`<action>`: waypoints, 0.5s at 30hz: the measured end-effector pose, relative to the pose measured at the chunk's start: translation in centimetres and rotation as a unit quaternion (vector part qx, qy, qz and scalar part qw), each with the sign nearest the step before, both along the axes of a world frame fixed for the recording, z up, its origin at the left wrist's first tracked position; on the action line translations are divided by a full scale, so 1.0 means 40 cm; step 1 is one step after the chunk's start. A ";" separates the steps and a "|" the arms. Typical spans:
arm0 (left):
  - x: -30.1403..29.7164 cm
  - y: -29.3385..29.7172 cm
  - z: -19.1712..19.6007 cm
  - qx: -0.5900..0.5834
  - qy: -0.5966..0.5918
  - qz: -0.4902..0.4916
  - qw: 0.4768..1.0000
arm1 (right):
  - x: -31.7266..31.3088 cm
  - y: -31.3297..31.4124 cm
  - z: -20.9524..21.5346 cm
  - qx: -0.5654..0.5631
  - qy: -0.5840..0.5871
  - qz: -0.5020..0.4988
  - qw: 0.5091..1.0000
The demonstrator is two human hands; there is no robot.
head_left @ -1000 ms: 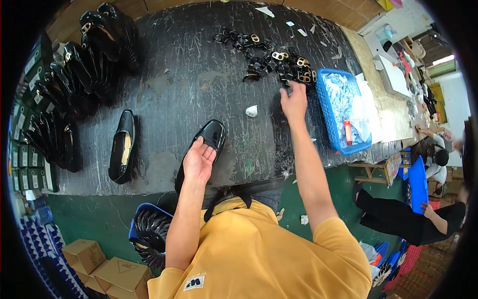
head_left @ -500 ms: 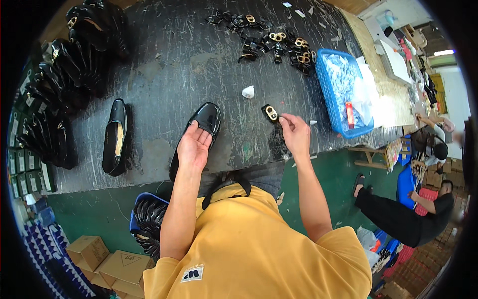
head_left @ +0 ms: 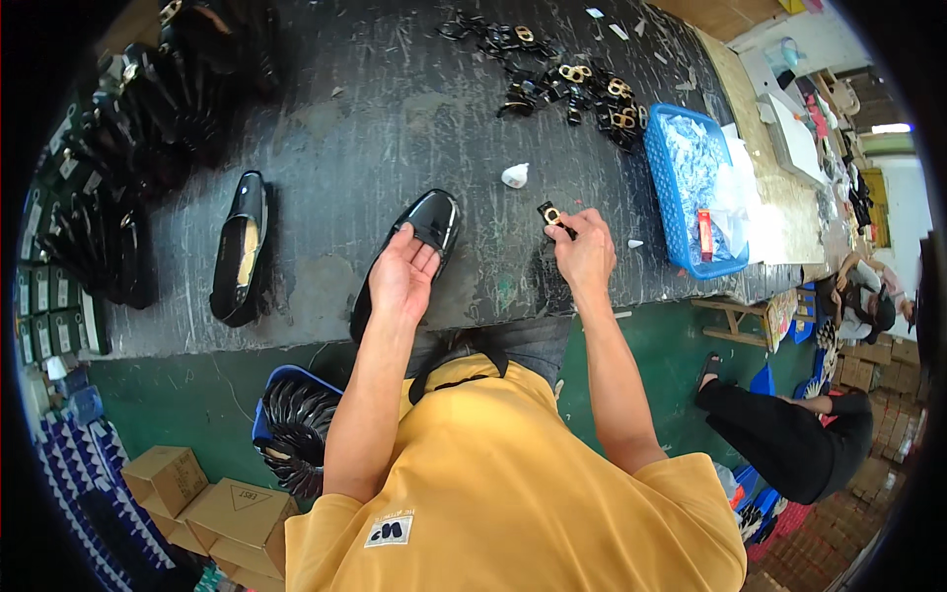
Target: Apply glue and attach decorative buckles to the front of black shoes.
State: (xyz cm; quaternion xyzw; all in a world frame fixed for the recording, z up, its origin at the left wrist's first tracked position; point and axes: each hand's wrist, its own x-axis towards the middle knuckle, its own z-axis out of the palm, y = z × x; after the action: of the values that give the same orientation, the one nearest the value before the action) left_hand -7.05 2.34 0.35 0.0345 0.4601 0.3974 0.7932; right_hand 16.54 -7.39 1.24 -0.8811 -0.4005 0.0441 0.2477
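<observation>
Blue basket is sitting at table's right, holding clear plastic packets and a small red packet. White lump is lying mid-table; tiny white cone is lying near basket. Cardboard boxes are standing lower left on green floor. Wooden stool is standing right; person in black trousers is showing beyond it.
</observation>
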 end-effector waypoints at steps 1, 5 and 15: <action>-0.001 0.001 -0.025 0.007 -0.013 -0.010 1.000 | 0.009 -0.010 -0.005 0.016 -0.022 0.019 0.999; 0.017 0.002 -0.013 -0.024 -0.016 -0.003 1.000 | -0.004 -0.016 -0.013 0.058 0.006 0.083 0.995; 0.014 0.000 -0.010 0.003 -0.055 0.011 0.998 | -0.247 0.157 0.076 0.153 0.102 0.313 0.932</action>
State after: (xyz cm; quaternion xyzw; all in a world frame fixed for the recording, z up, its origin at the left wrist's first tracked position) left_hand -6.50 2.32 -0.05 0.0094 0.4150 0.4091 0.8126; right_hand 6.65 -1.12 4.29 -0.6531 -0.6303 0.1475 0.3930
